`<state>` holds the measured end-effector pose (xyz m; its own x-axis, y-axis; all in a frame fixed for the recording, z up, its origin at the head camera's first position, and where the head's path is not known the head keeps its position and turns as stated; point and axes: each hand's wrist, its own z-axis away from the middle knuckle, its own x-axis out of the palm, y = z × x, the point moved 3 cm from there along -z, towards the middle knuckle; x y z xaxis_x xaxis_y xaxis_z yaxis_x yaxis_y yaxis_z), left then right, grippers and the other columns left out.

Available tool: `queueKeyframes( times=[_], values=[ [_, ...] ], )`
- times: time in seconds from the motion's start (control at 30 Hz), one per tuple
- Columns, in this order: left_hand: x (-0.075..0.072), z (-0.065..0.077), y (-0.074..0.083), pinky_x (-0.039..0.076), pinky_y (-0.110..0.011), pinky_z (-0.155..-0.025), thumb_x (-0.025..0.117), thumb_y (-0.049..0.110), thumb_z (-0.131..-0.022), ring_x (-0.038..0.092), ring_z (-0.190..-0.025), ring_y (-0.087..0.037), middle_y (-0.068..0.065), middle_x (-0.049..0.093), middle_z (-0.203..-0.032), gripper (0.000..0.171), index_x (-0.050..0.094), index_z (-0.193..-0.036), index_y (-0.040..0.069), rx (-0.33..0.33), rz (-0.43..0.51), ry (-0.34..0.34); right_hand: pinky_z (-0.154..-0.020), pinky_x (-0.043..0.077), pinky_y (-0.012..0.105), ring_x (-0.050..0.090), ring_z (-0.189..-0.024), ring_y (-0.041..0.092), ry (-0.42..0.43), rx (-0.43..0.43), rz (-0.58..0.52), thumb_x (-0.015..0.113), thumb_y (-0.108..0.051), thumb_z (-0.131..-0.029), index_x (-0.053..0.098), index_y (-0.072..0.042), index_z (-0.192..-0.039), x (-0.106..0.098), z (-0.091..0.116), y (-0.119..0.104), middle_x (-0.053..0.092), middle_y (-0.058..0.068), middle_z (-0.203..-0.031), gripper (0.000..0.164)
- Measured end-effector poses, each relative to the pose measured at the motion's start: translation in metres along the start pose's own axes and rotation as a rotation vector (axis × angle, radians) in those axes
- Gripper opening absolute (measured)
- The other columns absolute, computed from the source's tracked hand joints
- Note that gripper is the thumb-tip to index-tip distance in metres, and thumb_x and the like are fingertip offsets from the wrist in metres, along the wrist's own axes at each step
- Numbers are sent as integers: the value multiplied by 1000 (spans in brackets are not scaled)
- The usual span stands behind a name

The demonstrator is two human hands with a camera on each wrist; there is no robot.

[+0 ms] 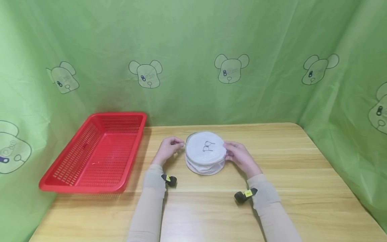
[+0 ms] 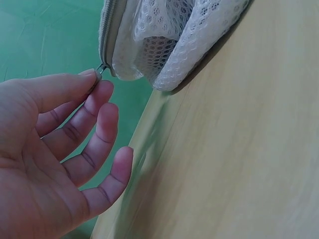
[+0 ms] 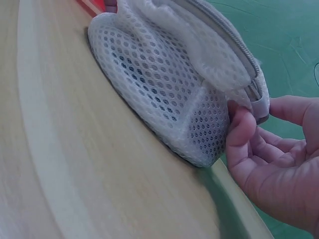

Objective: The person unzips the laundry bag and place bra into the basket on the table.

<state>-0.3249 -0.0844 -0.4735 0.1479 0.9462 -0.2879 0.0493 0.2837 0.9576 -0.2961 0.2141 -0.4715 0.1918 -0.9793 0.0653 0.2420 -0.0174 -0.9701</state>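
A round white mesh laundry bag (image 1: pixel 206 153) with a small line drawing on its lid stands on the wooden table, its mesh side sagging in folds. My left hand (image 1: pixel 168 149) is at the bag's left edge, where thumb and forefinger pinch the small zipper pull (image 2: pixel 99 73); the other fingers are loosely bent. On the opposite side, my right hand (image 1: pixel 240 157) grips the bag's upper rim beside the end of the zipper (image 3: pixel 256 87), by a light fabric tab (image 3: pixel 260 107). The bag's far side is hidden in both wrist views.
A red perforated plastic basket (image 1: pixel 81 189) stands at the table's left side. Green curtains (image 1: pixel 187 33) printed with bear heads hang behind the table (image 1: pixel 302 188) and along both sides. Each wrist wears a strapped black camera.
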Motion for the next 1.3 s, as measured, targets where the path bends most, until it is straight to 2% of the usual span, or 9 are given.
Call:
queueKeyframes(
  times=[0.13,0.43,0.67,0.87,1.0,1.3],
  values=[
    [0,0,0,56,-38,-75,68,10,-88,64,-87,-33,-20,69,-96,18,69,-103,0,-6,6,8,-67,51,17,55,-72,5,11,6,-30,58,-18,-97,37,7,-140,-1,-1,0,63,-5,-89,54],
    [-3,2,2,55,-34,-73,68,10,-88,64,-84,-30,-17,70,-97,18,69,-104,2,-17,5,10,-59,47,14,51,-66,4,23,3,-70,60,-13,-95,41,7,-135,-1,-2,0,62,-3,-86,49],
    [-7,3,2,52,-31,-68,69,14,-88,63,-84,-32,-12,70,-96,20,69,-105,5,-40,8,-10,-54,44,13,49,-60,2,31,-17,-56,58,-9,-95,41,12,-133,1,-2,-1,62,-4,-83,46],
    [-10,4,3,53,-33,-70,69,16,-89,64,-88,-35,-11,70,-97,19,69,-105,6,-34,-9,-38,-51,43,12,48,-57,1,41,-29,-52,54,-5,-96,40,14,-131,4,-1,-2,62,-5,-79,43],
    [-12,5,4,53,-35,-73,69,16,-89,64,-90,-36,-12,70,-99,19,69,-105,7,-39,-11,-58,-50,43,13,48,-56,2,53,-27,-55,53,-4,-96,39,15,-133,6,0,-3,62,-4,-77,43],
    [-14,9,6,50,-33,-69,69,17,-89,62,-87,-40,-25,67,-107,19,69,-105,7,-25,-13,-121,-52,46,14,49,-57,2,69,-10,-53,53,-4,-96,36,16,-136,3,-2,-1,59,-3,-78,47]
  ],
)
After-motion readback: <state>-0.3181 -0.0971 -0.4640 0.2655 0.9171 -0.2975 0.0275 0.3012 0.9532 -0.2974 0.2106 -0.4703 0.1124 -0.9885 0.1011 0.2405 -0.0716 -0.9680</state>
